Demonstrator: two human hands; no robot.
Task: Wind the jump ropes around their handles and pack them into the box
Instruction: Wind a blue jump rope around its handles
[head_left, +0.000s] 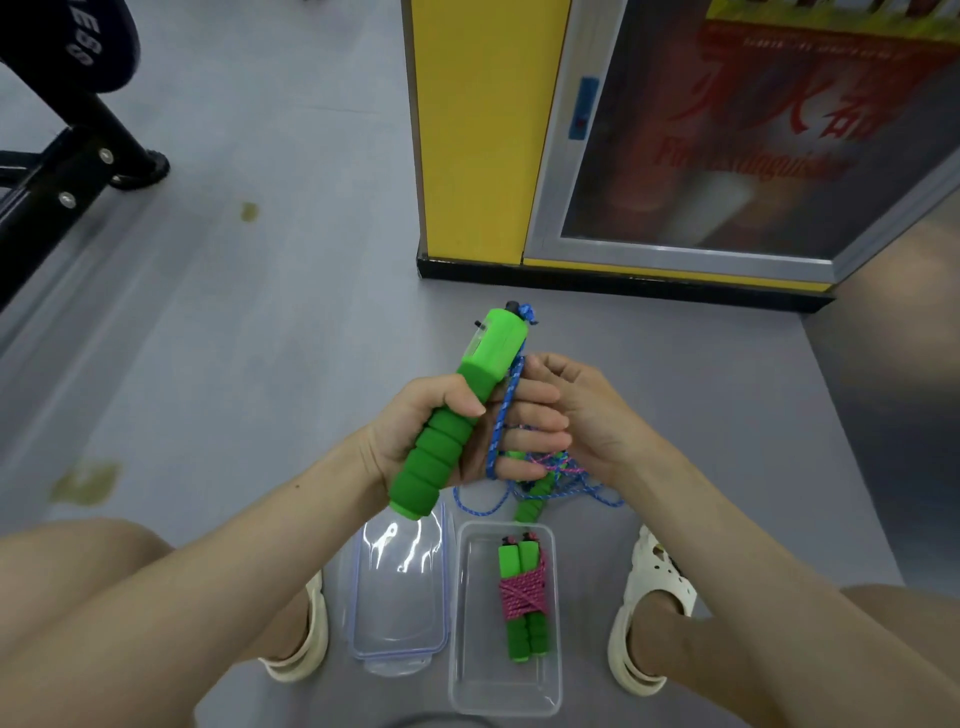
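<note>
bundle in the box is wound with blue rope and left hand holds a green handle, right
One slip: in the head view the bundle in the box is wound with pink rope, not blue. The left hand does hold a green handle.

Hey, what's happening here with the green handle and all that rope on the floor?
A person grips a green handle in the left hand while the right hand holds its blue rope beside it, apparently winding it. More rope and a second handle lie tangled on the floor. A pink rope bundle already sits in the open box, its lid alongside.
</note>
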